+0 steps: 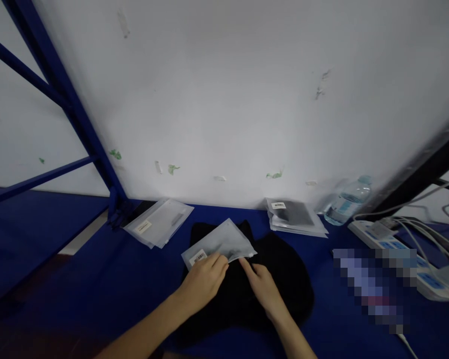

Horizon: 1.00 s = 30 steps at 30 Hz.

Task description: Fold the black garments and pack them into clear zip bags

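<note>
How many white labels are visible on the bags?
3: one label on the middle bag, one label on the left bag pile, one label on the right bag pile. Others may be hidden.

The left forearm (153, 319) and right forearm (289, 326) reach forward, slanting toward each other. The left hand (204, 280), back upward, has its fingers curled in; the right hand (264, 286), just beside it, stretches its thumb forward, other fingers bent.
</note>
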Each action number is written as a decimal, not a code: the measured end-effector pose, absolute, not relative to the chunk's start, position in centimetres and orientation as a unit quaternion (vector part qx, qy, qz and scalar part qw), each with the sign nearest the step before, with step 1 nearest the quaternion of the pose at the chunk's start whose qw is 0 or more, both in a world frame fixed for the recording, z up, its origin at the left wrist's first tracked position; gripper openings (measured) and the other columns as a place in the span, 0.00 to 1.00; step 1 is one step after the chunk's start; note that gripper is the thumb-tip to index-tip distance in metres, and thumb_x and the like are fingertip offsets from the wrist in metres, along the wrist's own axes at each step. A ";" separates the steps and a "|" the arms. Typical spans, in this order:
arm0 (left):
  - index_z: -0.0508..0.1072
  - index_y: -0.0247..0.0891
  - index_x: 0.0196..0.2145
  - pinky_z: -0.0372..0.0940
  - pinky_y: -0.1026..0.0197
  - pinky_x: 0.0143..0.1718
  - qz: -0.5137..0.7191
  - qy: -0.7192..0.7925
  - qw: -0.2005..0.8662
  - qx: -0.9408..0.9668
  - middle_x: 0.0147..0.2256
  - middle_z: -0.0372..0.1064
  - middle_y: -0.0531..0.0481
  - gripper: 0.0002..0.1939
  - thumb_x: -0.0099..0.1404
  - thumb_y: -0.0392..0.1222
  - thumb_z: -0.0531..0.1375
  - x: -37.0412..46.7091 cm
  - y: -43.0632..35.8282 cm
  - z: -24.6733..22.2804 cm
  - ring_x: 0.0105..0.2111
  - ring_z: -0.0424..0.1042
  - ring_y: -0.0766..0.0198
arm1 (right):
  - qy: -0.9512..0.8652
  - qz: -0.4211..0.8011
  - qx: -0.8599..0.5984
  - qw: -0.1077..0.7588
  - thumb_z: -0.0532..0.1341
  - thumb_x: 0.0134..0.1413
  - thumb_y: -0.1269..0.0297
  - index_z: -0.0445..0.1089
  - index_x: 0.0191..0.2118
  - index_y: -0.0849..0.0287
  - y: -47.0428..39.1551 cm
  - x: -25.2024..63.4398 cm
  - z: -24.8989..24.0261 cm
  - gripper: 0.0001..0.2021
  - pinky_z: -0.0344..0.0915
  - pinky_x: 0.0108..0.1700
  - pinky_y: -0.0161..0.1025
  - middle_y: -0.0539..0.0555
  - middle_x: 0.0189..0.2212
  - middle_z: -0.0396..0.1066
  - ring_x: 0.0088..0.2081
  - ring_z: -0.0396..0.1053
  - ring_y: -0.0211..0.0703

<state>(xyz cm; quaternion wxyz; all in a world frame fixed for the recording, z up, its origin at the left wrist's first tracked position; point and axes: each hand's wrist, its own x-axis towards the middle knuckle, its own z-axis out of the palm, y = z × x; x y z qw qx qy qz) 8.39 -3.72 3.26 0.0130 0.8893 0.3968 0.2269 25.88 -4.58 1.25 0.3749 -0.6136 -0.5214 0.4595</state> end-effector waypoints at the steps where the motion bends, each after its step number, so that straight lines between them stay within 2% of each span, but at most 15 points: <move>1: 0.66 0.38 0.37 0.66 0.59 0.30 0.230 0.396 0.012 0.889 0.31 0.68 0.49 0.13 0.73 0.36 0.44 8.5 -3.7 3.3 0.30 0.71 0.60 | -0.486 0.485 -0.629 0.365 0.56 0.54 0.44 0.67 0.21 0.57 -4.6 25.9 0.9 0.22 0.64 0.19 0.38 0.51 0.16 0.70 0.21 0.73 0.50; 3: 0.66 0.39 0.36 0.66 0.60 0.30 0.232 0.388 0.006 0.892 0.30 0.68 0.49 0.13 0.73 0.36 0.44 8.8 -3.7 3.4 0.30 0.71 0.61 | -0.440 0.519 -0.641 0.355 0.58 0.51 0.42 0.63 0.20 0.56 -4.6 25.8 0.4 0.23 0.55 0.11 0.34 0.48 0.11 0.63 0.13 0.67 0.45; 4: 0.66 0.39 0.36 0.66 0.60 0.30 0.228 0.384 0.003 0.895 0.30 0.67 0.49 0.13 0.73 0.36 0.44 8.9 -3.6 3.5 0.30 0.71 0.60 | -0.427 0.535 -0.631 0.365 0.60 0.49 0.42 0.63 0.21 0.57 -4.6 25.7 0.3 0.22 0.54 0.10 0.33 0.47 0.12 0.63 0.12 0.65 0.42; 6: 0.65 0.39 0.35 0.66 0.59 0.31 0.218 0.383 0.009 0.898 0.30 0.67 0.48 0.12 0.72 0.35 0.44 9.1 -3.5 3.5 0.30 0.70 0.60 | -0.385 0.570 -0.588 0.425 0.63 0.47 0.45 0.67 0.24 0.58 -4.7 25.7 0.4 0.20 0.60 0.13 0.32 0.48 0.17 0.67 0.15 0.67 0.39; 8: 0.65 0.39 0.35 0.66 0.59 0.30 0.212 0.392 0.022 0.895 0.30 0.67 0.48 0.12 0.72 0.35 0.45 9.1 -3.3 3.4 0.30 0.70 0.60 | -0.318 0.608 -0.534 0.494 0.66 0.45 0.47 0.68 0.28 0.59 -5.2 25.6 0.6 0.18 0.70 0.22 0.33 0.49 0.22 0.70 0.23 0.71 0.38; 10: 0.65 0.39 0.35 0.66 0.60 0.30 0.216 0.404 0.040 0.888 0.31 0.67 0.49 0.11 0.72 0.34 0.45 9.0 -3.0 3.2 0.29 0.70 0.61 | -0.269 0.629 -0.513 0.518 0.68 0.43 0.49 0.67 0.29 0.59 -6.1 25.6 0.6 0.18 0.71 0.25 0.32 0.49 0.24 0.69 0.26 0.73 0.39; 13: 0.64 0.40 0.36 0.66 0.61 0.31 0.214 0.412 0.051 0.884 0.31 0.67 0.50 0.10 0.72 0.34 0.45 9.0 -2.8 3.0 0.30 0.71 0.62 | -0.278 0.651 -0.539 0.457 0.70 0.41 0.50 0.64 0.29 0.59 -7.3 25.4 0.2 0.20 0.67 0.19 0.31 0.48 0.20 0.68 0.20 0.71 0.38; 15: 0.64 0.39 0.35 0.66 0.61 0.31 0.203 0.407 0.046 0.889 0.31 0.67 0.50 0.11 0.72 0.34 0.45 9.1 -3.0 3.1 0.30 0.70 0.62 | -0.289 0.657 -0.544 0.436 0.71 0.40 0.52 0.63 0.29 0.60 -7.5 25.0 0.1 0.20 0.67 0.20 0.31 0.47 0.17 0.67 0.18 0.70 0.38; 19: 0.64 0.38 0.34 0.65 0.60 0.30 0.164 0.375 0.049 0.911 0.31 0.66 0.49 0.09 0.70 0.32 0.47 9.5 -3.6 4.2 0.30 0.70 0.60 | -0.289 0.651 -0.500 0.492 0.71 0.40 0.54 0.67 0.32 0.62 -5.8 23.7 0.3 0.19 0.71 0.28 0.33 0.50 0.23 0.72 0.25 0.73 0.39; 25: 0.64 0.39 0.33 0.65 0.60 0.31 0.140 0.391 0.089 0.905 0.32 0.68 0.49 0.09 0.69 0.31 0.48 9.4 -3.5 4.3 0.32 0.71 0.60 | -0.307 0.641 -0.435 0.552 0.68 0.40 0.52 0.71 0.33 0.60 -4.5 21.8 0.1 0.18 0.72 0.42 0.40 0.56 0.38 0.75 0.43 0.73 0.49; 28: 0.65 0.39 0.33 0.64 0.63 0.29 0.147 0.401 0.117 0.897 0.31 0.69 0.51 0.08 0.71 0.36 0.50 8.6 -3.0 3.2 0.30 0.71 0.62 | -0.329 0.650 -0.440 0.525 0.68 0.41 0.50 0.73 0.37 0.61 -5.6 23.4 0.0 0.20 0.71 0.44 0.41 0.57 0.39 0.75 0.42 0.74 0.48; 30: 0.66 0.39 0.33 0.63 0.64 0.28 0.147 0.401 0.133 0.894 0.31 0.69 0.52 0.08 0.71 0.40 0.52 8.1 -2.9 2.7 0.29 0.72 0.64 | -0.369 0.630 -0.480 0.486 0.67 0.43 0.48 0.74 0.39 0.62 -6.4 25.8 0.1 0.22 0.72 0.38 0.40 0.57 0.36 0.75 0.36 0.75 0.46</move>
